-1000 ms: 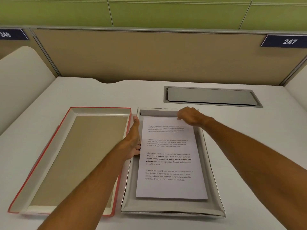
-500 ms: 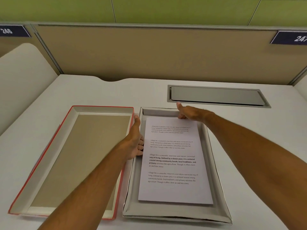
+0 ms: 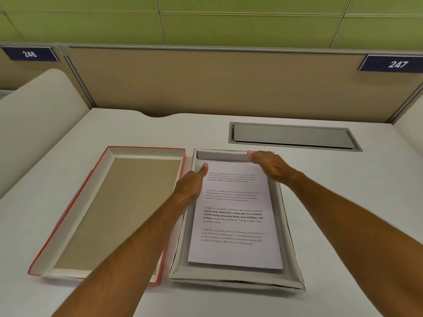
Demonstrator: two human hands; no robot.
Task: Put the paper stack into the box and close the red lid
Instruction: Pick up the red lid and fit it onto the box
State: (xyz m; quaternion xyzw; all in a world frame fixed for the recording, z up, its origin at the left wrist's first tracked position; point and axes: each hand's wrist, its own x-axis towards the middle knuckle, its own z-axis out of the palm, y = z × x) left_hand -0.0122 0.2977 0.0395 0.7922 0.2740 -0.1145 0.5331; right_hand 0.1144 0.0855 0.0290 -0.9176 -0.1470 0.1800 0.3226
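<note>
A white paper stack point(image 3: 235, 227) with printed text lies flat inside the shallow grey box point(image 3: 238, 281) at the middle of the desk. The red lid point(image 3: 68, 209) lies upside down to the left of the box, its tan inside facing up. My left hand point(image 3: 190, 186) rests on the stack's left edge, thumb pointing toward the far corner. My right hand point(image 3: 267, 164) lies palm down over the stack's far right corner, fingers near the box's far wall. Neither hand grips anything.
A grey cable hatch point(image 3: 293, 136) is set into the desk behind the box. A tan partition point(image 3: 206, 81) with the number plates 246 and 247 closes off the far edge. A curved white side panel point(image 3: 34, 110) stands at the left.
My left hand has slid forward along the stack's left edge, thumb now near the far corner. My right hand stays at the stack's far right corner, now palm down. The stack sits slightly farther into the box.
</note>
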